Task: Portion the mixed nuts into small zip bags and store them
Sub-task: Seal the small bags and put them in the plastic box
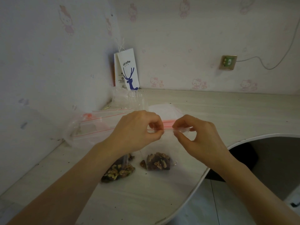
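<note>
A small clear zip bag (159, 160) with mixed nuts in its bottom hangs above the desk. My left hand (138, 130) pinches the left part of its red zip strip. My right hand (194, 135) pinches the right end of the same strip. Both hands hold the bag's top taut at the same height. A second bag of nuts (119, 170) lies on the desk under my left wrist, partly hidden by it. Several empty zip bags (100, 125) with red strips lie in a loose pile to the left.
A pale desk (227, 111) runs along the wall, with a curved front edge at the right. A clear plastic cup (137, 99) and a white paper coffee bag (128, 70) stand in the corner. A dark chair seat (267, 159) sits beyond the edge.
</note>
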